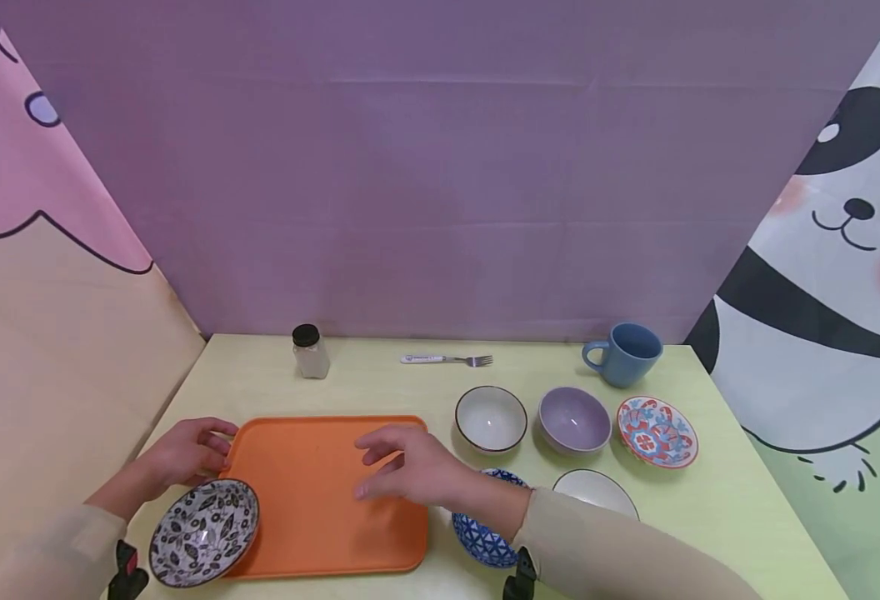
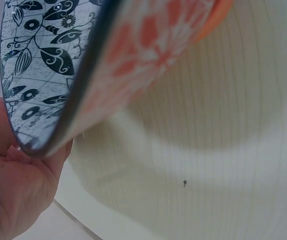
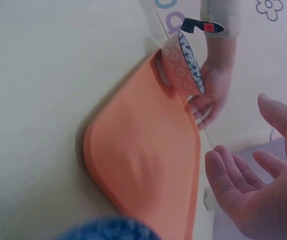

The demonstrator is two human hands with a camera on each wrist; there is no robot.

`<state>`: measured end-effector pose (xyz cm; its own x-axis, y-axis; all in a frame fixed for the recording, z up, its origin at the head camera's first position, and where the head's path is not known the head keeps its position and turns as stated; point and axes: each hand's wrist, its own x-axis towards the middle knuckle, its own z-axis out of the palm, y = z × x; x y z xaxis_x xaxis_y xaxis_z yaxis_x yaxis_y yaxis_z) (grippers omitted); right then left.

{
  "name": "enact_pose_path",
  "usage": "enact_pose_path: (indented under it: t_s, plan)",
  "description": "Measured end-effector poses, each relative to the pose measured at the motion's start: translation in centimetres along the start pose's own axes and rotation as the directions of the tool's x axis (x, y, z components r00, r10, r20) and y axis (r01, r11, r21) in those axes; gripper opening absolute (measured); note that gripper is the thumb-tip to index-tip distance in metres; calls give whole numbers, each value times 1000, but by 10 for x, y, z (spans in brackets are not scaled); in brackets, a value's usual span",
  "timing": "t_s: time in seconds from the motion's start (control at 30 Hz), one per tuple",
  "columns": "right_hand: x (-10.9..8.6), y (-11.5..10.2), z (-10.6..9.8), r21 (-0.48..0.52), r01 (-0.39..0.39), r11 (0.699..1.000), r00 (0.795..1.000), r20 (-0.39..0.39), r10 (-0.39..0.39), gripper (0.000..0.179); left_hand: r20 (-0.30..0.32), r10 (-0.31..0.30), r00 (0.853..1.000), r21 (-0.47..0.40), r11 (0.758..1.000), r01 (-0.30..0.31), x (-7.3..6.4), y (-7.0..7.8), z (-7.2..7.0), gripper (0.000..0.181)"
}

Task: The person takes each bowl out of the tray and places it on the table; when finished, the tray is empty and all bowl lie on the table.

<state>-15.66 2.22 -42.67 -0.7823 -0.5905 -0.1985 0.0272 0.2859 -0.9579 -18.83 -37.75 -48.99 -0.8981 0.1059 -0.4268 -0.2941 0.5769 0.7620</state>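
A bowl (image 1: 203, 533) with a black-and-white leaf pattern inside leans on the near left corner of the orange tray (image 1: 312, 533). Its reddish floral outside (image 3: 176, 65) shows in the right wrist view. My left hand (image 1: 188, 454) is just beyond the bowl, loosely bent fingers at the tray's left edge; in the left wrist view the bowl partly covers this hand (image 2: 18, 185), so contact is unclear. Over the right half of the tray hovers my right hand (image 1: 417, 467), fingers spread and holding nothing. Beneath my right forearm lies a blue patterned bowl (image 1: 477, 537), partly hidden.
Right of the tray stand a white bowl (image 1: 491, 419), a purple bowl (image 1: 575, 421), a red-and-blue floral dish (image 1: 657, 432) and another white dish (image 1: 597, 492), partly covered by the sleeve. Along the back are a black-capped jar (image 1: 311, 354), a fork (image 1: 447, 360) and a blue mug (image 1: 630, 357).
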Motion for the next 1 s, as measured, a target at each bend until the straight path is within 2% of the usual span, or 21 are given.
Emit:
enact_pose_path:
  t_s: [0.27, 0.57, 0.83, 1.0]
  plan:
    - [17, 3, 34, 25, -25, 999, 999, 44, 24, 53, -6, -10, 1000, 10, 1000, 10, 0, -2, -1, 55]
    - [36, 3, 64, 67, -72, 995, 994, 88, 66, 50, -11, -6, 1000, 25, 1000, 6, -3, -3, -2, 54]
    - [49, 1, 88, 61, -75, 995, 995, 75, 70, 50, -23, 16, 1000, 39, 999, -15, -1, 1, 0, 53]
    - [56, 4, 101, 69, -105, 992, 992, 79, 100, 50, -20, -3, 1000, 35, 999, 4, -1, 2, 1, 54]
